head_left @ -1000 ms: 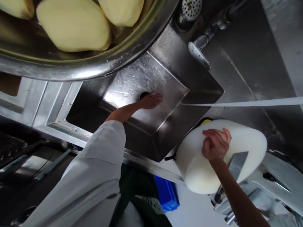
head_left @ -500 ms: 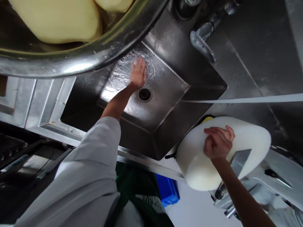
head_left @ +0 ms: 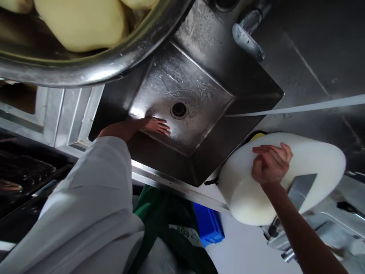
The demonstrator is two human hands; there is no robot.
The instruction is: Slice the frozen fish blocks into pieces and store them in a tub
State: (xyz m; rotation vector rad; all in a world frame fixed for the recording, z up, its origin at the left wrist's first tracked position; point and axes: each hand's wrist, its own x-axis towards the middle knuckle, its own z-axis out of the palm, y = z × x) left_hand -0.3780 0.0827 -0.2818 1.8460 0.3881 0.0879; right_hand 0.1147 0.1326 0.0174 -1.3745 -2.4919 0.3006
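Note:
My left hand (head_left: 157,126) lies palm down with fingers spread on the near side of the wet steel sink (head_left: 212,101), next to the round drain (head_left: 179,110). It holds nothing. Over a thick white plastic slab (head_left: 319,152) beside the sink is my right hand (head_left: 270,163), its fingers loosely bent and no object visible in it. Whether it rests on the slab I cannot tell. Partly behind the right forearm, a grey, wide-bladed cleaver (head_left: 303,186) lies across the slab.
A big steel bowl (head_left: 94,74) with peeled pale-yellow vegetables (head_left: 85,24) overhangs the sink's far left. A tap lever (head_left: 248,42) stands behind the sink. A white strip (head_left: 313,107) crosses its right rim. A blue crate (head_left: 208,224) is on the floor below.
My left hand has moved from the sink's far side, past the drain, toward the near left edge. Less water swirls on the sink floor. My right hand keeps its pose over the slab.

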